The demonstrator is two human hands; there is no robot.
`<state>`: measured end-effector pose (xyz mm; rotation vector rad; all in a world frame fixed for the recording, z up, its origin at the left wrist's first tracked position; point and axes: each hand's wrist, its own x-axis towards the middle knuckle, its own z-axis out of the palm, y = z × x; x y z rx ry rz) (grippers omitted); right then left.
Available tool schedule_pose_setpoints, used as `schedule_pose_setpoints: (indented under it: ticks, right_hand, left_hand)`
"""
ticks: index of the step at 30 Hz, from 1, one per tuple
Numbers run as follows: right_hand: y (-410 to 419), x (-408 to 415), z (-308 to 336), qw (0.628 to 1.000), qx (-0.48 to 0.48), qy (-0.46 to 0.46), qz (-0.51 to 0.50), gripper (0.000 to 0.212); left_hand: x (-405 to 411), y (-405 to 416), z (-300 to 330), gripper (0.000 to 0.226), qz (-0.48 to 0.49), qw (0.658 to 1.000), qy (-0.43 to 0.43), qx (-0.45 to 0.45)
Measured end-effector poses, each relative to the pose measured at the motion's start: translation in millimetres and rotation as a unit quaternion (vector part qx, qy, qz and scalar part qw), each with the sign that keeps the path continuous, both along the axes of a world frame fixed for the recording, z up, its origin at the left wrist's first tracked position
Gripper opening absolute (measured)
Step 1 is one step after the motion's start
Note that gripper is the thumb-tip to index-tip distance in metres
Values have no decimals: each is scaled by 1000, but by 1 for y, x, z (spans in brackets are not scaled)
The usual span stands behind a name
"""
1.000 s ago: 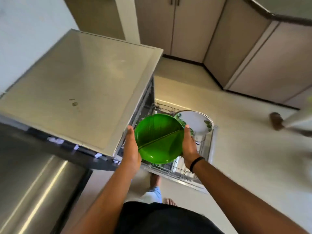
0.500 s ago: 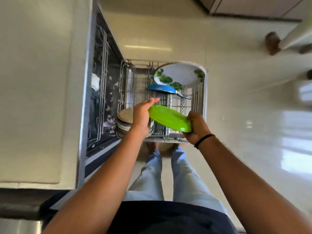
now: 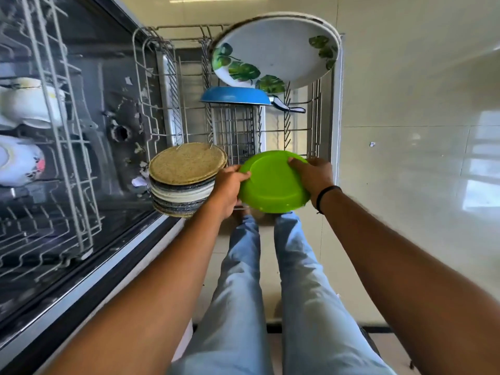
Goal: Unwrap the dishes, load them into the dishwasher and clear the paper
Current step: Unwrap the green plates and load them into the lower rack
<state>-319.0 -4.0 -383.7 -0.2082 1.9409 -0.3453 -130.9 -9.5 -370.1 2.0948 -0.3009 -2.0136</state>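
plate: green plate (image 3: 272, 182), held upside down, base towards the camera, over the near end of the pulled-out lower rack (image 3: 238, 131); not yet seated between the tines.
material, judged: looks like moulded plastic, so probably light, stiff and unlikely to chip; the glossy surface may be slippery.
where to hold, judged: opposite points of the rim, as done here; the rim gives the fingers an edge to hook, the smooth base does not.
left hand: left hand (image 3: 228, 186) grips the plate's left rim, thumb over the base, fingers (image 3: 238, 203) curled under the edge.
right hand: right hand (image 3: 313, 175) grips the right rim, fingers (image 3: 296, 161) clamped over the edge; black band on the wrist.
arm pose: both forearms reach forward and down, wrists level, plate tilted slightly towards the person.
neighbours: stack of round mats (image 3: 186, 177) just beside the left hand; blue pan (image 3: 235, 95) and leaf-print plate (image 3: 273, 52) stand further back in the rack.
risk, judged: left knuckles may brush the mats as the plate goes down.
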Motion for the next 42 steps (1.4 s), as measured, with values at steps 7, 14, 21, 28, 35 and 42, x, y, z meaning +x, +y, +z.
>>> schedule_pose_setpoints:
  ticks: [7, 14, 21, 28, 35, 42]
  right_hand:
    - [34, -13, -50, 987, 127, -39, 87, 22]
    - [56, -11, -84, 985, 141, -53, 87, 71]
    - [55, -14, -105, 985, 130, -21, 114, 25]
    - [51, -18, -119, 982, 132, -6, 138, 20]
    - [54, -19, -132, 979, 153, -19, 134, 38]
    - [71, -23, -148, 982, 136, 12, 133, 27]
  left_hand:
    - [-10, 33, -45, 30, -81, 993, -57, 57]
    - [-11, 47, -67, 14, -91, 990, -99, 46]
    - [-14, 49, -81, 27, -94, 985, -139, 41]
    - [-21, 45, -92, 25, -112, 981, -154, 46]
    - [-20, 41, -104, 16, -125, 979, -150, 53]
    - [-24, 42, -110, 19, -131, 979, -146, 46]
